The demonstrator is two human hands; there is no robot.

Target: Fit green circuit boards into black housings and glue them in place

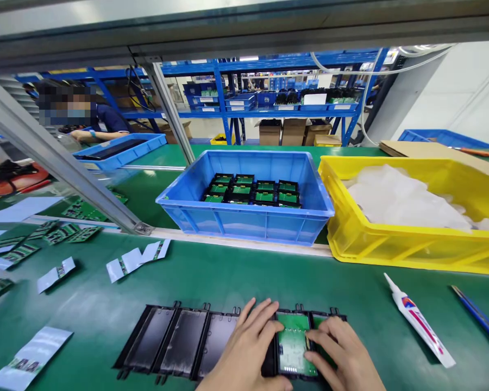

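A row of black plastic cases (183, 339) lies on the green work surface. A green circuit board (295, 347) sits in one case toward the right, and another board shows partly under my right hand (342, 347). My left hand (248, 347) rests across the row, fingers stretched forward, its inner edge touching the board's left side. The bent fingers of my right hand close on the board's right edge. Both palms hide parts of the cases beneath. Off to the right lies a white glue tube (419, 320) with a pointed nozzle.
A blue bin (244, 222) holds several boards in black cases. Beside it, a yellow bin (415, 250) contains white bags. Boards with white film (36, 358) lie at left. A blue-handled tool (481, 320) is far right. A metal post (93, 168) slants at left; a person (106, 119) sits beyond.
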